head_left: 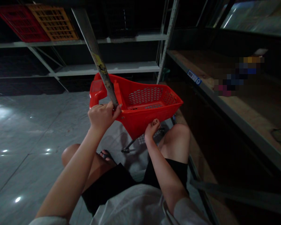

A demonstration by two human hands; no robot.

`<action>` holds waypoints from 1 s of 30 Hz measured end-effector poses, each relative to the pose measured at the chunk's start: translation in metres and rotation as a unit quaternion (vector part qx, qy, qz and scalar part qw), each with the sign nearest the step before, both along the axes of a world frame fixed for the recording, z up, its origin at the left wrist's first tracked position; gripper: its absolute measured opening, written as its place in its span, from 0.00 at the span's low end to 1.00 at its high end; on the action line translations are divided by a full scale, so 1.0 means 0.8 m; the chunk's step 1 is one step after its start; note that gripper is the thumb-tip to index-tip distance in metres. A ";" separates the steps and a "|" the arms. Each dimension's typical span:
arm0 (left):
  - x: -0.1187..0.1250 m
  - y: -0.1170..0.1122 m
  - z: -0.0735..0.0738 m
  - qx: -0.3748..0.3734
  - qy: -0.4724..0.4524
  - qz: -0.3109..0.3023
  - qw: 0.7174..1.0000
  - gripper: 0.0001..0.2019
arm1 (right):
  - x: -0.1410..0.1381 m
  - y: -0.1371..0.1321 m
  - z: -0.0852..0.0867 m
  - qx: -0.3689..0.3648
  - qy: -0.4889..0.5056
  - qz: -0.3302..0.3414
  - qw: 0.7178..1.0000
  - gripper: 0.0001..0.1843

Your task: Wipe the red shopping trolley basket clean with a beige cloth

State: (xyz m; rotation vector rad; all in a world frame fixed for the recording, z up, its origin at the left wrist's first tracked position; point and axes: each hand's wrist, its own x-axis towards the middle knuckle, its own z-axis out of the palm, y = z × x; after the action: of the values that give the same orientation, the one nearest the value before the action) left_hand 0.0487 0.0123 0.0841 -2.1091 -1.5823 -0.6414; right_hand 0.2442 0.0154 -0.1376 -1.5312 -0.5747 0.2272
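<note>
A red plastic shopping cart [154, 107] with perforated basket walls stands between my knees. My left hand [101, 115] is closed round the lower end of a worn metal pole [97, 53], beside the cart's near rim. The pole slants up toward me, has a torn yellow patch, and meets something dark at the top edge of the picture. My right hand [152, 127] is curled closed against or just in front of the basket's near wall. Its inner fingers are hidden, so I cannot make out what they hold.
Metal shelving [135, 67] runs behind the cart, bearing a red crate [21, 23] and an orange crate [53, 23]. A wooden bench [253, 115] with a blue label [194, 77] borders the right side. Grey tiled floor [37, 134] stretches left.
</note>
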 end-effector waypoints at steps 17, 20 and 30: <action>0.003 -0.003 -0.003 0.008 0.006 -0.015 1.000 0.26 | -0.107 -0.053 0.028 -0.038 -0.152 0.137 0.978 0.20; 0.006 -0.004 -0.005 0.022 0.004 -0.020 1.000 0.26 | -0.109 -0.055 0.003 -0.071 -0.107 0.126 0.984 0.23; 0.005 -0.004 -0.007 0.015 -0.001 -0.019 1.000 0.25 | -0.105 -0.040 0.128 0.100 -0.145 0.136 0.975 0.15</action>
State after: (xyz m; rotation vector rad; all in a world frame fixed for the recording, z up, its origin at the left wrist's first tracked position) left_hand 0.0529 0.0093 0.0788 -2.1219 -1.5268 -0.6776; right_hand 0.1603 -0.0167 -0.0349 -1.2958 -1.0121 0.1503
